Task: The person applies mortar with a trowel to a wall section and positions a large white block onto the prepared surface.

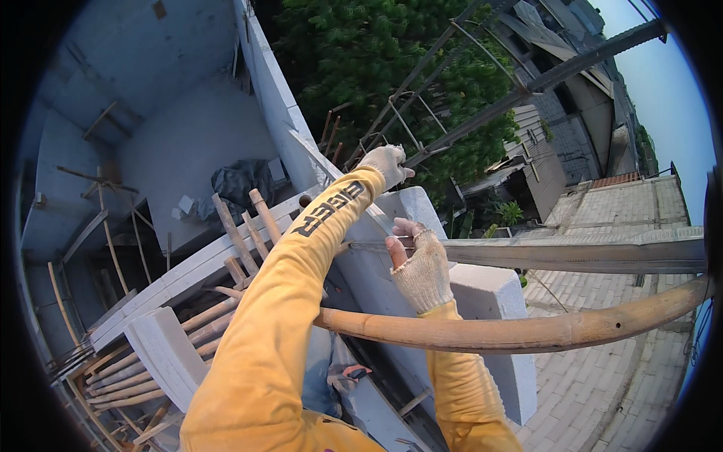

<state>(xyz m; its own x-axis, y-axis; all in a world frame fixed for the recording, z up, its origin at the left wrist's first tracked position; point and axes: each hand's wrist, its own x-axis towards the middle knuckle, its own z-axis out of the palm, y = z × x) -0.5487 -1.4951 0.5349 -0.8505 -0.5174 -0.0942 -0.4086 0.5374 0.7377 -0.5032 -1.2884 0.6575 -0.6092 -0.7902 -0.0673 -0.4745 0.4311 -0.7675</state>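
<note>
My left hand, in a pale knitted glove, reaches out above the block wall. Its fingers are curled beside the lower end of a steel bar frame; what they hold, if anything, is hidden. Closer to me is my right hand, in a glove that leaves the fingertips bare. Its fingers bend, with a gap between thumb and forefinger. A long grey metal channel runs right from beside this hand; I cannot tell if they touch. Below the right wrist, a thick bamboo pole crosses over the forearm.
White blocks stand on the right, another block on the left. Several bamboo poles lie below left. A deep room with a dark plastic sheet drops away left. A tree and a lower block wall lie beyond.
</note>
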